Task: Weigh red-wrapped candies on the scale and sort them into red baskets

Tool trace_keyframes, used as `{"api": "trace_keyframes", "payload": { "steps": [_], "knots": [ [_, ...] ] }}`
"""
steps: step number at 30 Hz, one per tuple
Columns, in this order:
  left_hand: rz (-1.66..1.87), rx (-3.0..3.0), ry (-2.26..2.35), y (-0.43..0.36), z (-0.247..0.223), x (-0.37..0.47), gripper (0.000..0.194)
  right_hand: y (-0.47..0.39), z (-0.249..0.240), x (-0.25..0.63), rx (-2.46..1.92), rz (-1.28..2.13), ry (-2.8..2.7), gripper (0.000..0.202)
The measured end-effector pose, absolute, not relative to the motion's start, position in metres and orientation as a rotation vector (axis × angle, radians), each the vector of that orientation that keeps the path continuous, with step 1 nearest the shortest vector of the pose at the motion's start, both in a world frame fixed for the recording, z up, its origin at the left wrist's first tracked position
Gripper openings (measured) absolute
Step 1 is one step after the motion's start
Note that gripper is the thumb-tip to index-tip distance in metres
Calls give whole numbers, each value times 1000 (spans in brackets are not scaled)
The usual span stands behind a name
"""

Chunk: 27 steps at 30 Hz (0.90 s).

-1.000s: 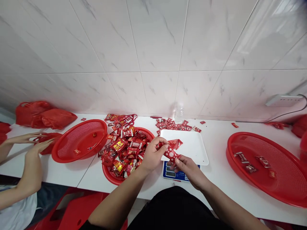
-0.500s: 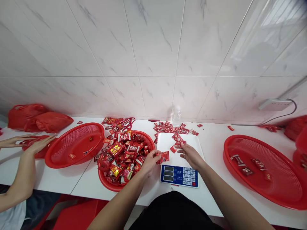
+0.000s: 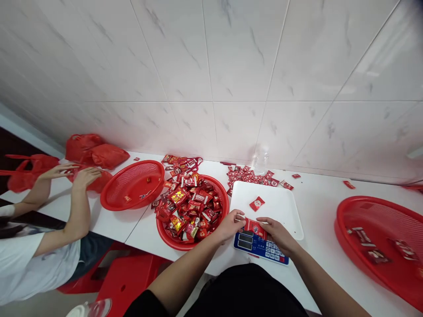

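Over the front of a digital scale (image 3: 286,204), my left hand (image 3: 233,224) and my right hand (image 3: 276,234) pinch small red packets (image 3: 255,227) between them. The packets overlap, so I cannot tell how many are held. One more red packet (image 3: 257,203) lies on the scale's white pan. The blue keypad panel (image 3: 261,246) is partly covered by the held packets and my right hand. Left of my left hand, a red round basket (image 3: 225,207) is heaped with wrapped red snack packets (image 3: 193,209).
Small red packets (image 3: 249,176) lie scattered behind the scale near a clear plastic bottle (image 3: 261,159). Red baskets with a few packets stand left (image 3: 115,185) and right (image 3: 343,211). At far left, a co-worker's hands (image 3: 86,177) handle a red bag (image 3: 99,181).
My right hand has come down from above the pan to meet my left hand, bringing its packet to the other one. The view has swung left, and the co-worker's hands have moved.
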State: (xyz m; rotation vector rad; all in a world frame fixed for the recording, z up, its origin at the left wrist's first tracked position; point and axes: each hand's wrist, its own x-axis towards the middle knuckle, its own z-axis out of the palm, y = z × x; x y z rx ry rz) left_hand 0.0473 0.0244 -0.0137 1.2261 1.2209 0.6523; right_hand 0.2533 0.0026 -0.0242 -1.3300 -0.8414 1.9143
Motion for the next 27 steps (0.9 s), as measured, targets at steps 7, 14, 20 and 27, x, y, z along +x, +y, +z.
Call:
{"api": "trace_keyframes", "payload": {
  "steps": [7,14,20,27],
  "knots": [
    [328,2131,1920,67,-13,-11,42,3,-38,286,-1602,1587,-768,62],
    [-179,2006,2207,92,-9,-52,55,-12,-39,286,-1683,1494,-846,61],
    [17,1993,2114,86,1,-60,42,-20,-37,289,-1668,1500,-861,58],
    [943,1271,1533,68,44,-33,27,-23,-21,278,-1663,1512,-900,51]
  ]
}}
